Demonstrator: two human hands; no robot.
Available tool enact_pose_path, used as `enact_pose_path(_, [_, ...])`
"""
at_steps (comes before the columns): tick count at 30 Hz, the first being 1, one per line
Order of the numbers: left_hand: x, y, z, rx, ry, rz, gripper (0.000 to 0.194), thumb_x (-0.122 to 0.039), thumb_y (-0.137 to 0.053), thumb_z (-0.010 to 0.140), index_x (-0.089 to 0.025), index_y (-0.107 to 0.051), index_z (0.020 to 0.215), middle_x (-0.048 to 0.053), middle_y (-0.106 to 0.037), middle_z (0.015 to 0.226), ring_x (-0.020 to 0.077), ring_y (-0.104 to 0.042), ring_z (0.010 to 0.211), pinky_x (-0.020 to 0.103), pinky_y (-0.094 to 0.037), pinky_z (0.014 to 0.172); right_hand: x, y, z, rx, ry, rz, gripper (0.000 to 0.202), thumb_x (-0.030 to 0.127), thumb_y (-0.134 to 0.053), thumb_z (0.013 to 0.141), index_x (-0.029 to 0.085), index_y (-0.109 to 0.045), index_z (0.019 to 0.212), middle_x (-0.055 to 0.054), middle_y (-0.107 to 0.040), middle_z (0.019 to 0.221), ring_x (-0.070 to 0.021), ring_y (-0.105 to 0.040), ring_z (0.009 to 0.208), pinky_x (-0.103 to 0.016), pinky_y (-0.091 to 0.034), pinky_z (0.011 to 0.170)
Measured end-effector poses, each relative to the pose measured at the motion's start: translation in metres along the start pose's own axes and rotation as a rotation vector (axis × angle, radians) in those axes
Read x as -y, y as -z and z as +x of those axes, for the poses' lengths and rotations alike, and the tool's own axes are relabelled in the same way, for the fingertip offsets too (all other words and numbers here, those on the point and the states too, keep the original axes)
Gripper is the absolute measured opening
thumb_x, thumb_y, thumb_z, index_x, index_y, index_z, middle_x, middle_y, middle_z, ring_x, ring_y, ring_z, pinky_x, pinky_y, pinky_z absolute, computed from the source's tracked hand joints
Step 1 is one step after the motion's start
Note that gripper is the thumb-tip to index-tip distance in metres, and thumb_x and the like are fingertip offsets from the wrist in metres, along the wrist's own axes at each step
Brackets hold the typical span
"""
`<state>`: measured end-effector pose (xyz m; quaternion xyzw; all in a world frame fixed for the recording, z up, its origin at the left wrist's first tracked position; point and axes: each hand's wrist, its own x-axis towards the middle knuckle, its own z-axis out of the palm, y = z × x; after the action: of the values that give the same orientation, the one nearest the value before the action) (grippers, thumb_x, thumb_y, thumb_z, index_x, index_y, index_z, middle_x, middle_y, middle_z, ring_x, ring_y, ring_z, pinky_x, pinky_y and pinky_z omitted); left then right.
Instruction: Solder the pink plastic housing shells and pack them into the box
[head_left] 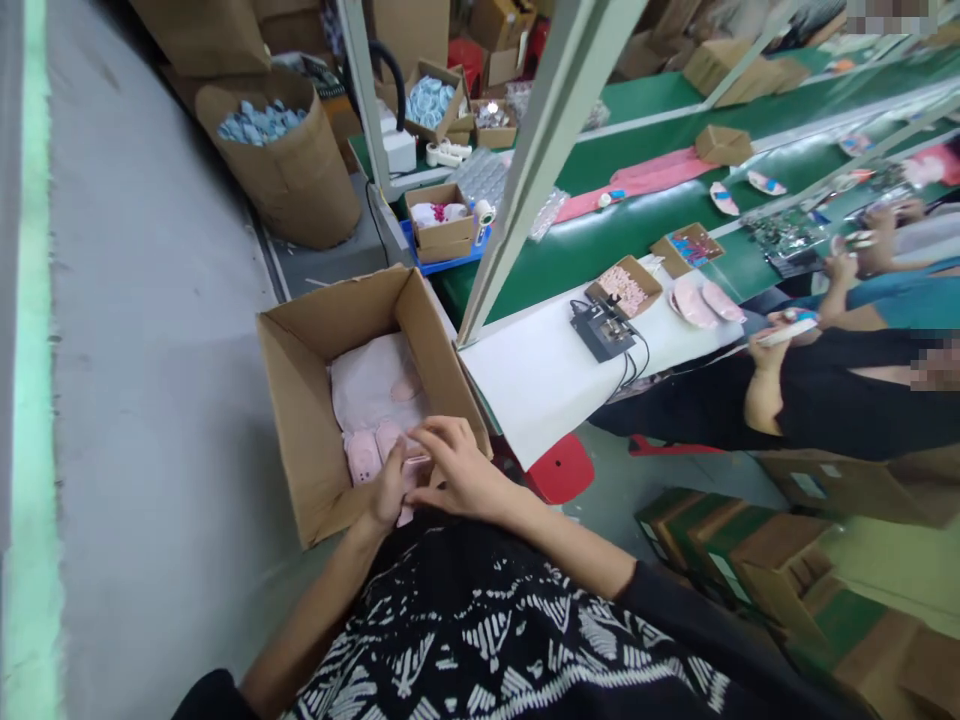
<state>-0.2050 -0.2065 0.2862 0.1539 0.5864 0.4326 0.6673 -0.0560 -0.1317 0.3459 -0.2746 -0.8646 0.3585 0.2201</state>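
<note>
Just over the near edge of an open cardboard box (296, 400), my left hand (390, 485) is closed around a small pink item (415, 462). My right hand (459, 468) is beside it, fingers curved and apart, close to the item's right side; whether the fingertips touch it is unclear. Several pink pieces (363, 455) lie in the box below the hands, next to a white sheet or bag (367, 385) with a round pink shape on it. The hands partly cover the held item.
A white-topped table (525, 400) with a dark device (604, 330) and small boxes of parts stands right of the box. Beyond runs a green bench (517, 270) behind a metal post (525, 160). A red stool (562, 470) is at the right. Co-workers sit farther right.
</note>
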Motion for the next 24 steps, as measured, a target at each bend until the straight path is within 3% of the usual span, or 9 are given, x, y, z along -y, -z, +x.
enact_pose_path(3, [0.001,-0.031,0.021,0.081,0.055,0.116,0.078,-0.087,-0.031,0.083,-0.018,-0.055,0.055,0.004,-0.048,0.046,0.0139,-0.046,0.046,0.028,-0.039,0.049,-0.037,0.028,-0.013,0.124,-0.017,0.272,0.031,0.039,-0.064,0.095,0.019,-0.068,0.118,-0.012,-0.066,0.121,-0.0214,-0.058,0.114,-0.038,-0.046,0.104])
enact_pose_path(5, [0.010,-0.051,0.044,0.093,0.083,0.223,0.081,-0.091,-0.026,0.080,-0.019,-0.051,0.052,0.005,-0.048,0.046,0.0145,-0.048,0.047,0.028,-0.041,0.050,-0.076,0.032,-0.029,0.153,-0.156,0.453,0.022,0.037,-0.063,0.095,0.021,-0.074,0.107,-0.007,-0.071,0.115,-0.0187,-0.062,0.111,-0.033,-0.044,0.104])
enact_pose_path(7, [0.025,-0.066,0.072,0.057,0.102,0.359,0.084,-0.094,-0.025,0.075,-0.017,-0.061,0.070,0.006,-0.058,0.057,0.0156,-0.050,0.048,0.029,-0.042,0.050,-0.126,0.034,-0.049,0.048,-0.492,0.616,0.022,0.037,-0.072,0.088,0.020,-0.076,0.101,-0.003,-0.075,0.102,-0.0179,-0.065,0.097,-0.030,-0.048,0.094])
enact_pose_path(9, [0.043,-0.075,0.101,-0.032,0.103,0.526,0.091,-0.094,-0.027,0.070,-0.015,-0.063,0.097,0.009,-0.066,0.071,0.0186,-0.054,0.049,0.033,-0.045,0.050,-0.179,0.042,-0.075,-0.133,-0.743,0.619,0.020,0.035,-0.072,0.087,0.016,-0.076,0.089,-0.002,-0.073,0.083,-0.0169,-0.064,0.080,-0.029,-0.049,0.081])
enact_pose_path(12, [0.068,-0.075,0.130,-0.204,0.055,0.758,0.078,-0.077,-0.026,0.080,-0.014,-0.057,0.115,0.016,-0.070,0.098,0.0306,-0.070,0.088,0.041,-0.056,0.078,-0.238,0.064,-0.129,-0.402,-1.007,0.585,0.024,0.034,-0.070,0.089,0.012,-0.070,0.080,-0.001,-0.066,0.073,-0.0151,-0.061,0.072,-0.030,-0.050,0.075])
enact_pose_path(15, [0.086,-0.066,0.138,-0.270,0.027,0.925,0.057,-0.057,-0.029,0.087,-0.017,-0.057,0.116,0.019,-0.068,0.120,0.0345,-0.063,0.121,0.044,-0.050,0.102,-0.265,0.088,-0.183,-0.622,-1.214,0.622,0.028,0.040,-0.065,0.094,0.012,-0.066,0.091,-0.001,-0.066,0.087,-0.0151,-0.063,0.078,-0.032,-0.055,0.075])
enact_pose_path(19, [0.095,-0.057,0.142,-0.285,-0.028,1.046,0.051,-0.054,-0.030,0.090,-0.018,-0.059,0.113,0.018,-0.069,0.123,0.0337,-0.061,0.127,0.042,-0.048,0.107,-0.291,0.129,-0.216,-0.836,-1.346,0.711,0.031,0.040,-0.062,0.097,0.013,-0.063,0.113,-0.007,-0.067,0.107,-0.0172,-0.066,0.090,-0.035,-0.059,0.079])
enact_pose_path(24, [0.094,-0.052,0.153,-0.306,-0.036,1.121,0.044,-0.053,-0.028,0.090,-0.023,-0.058,0.104,0.015,-0.075,0.103,0.0345,-0.071,0.107,0.043,-0.056,0.093,-0.339,0.221,-0.198,-1.046,-1.324,0.760,0.036,0.039,-0.062,0.097,0.014,-0.060,0.123,-0.010,-0.064,0.117,-0.0195,-0.066,0.098,-0.038,-0.059,0.083])
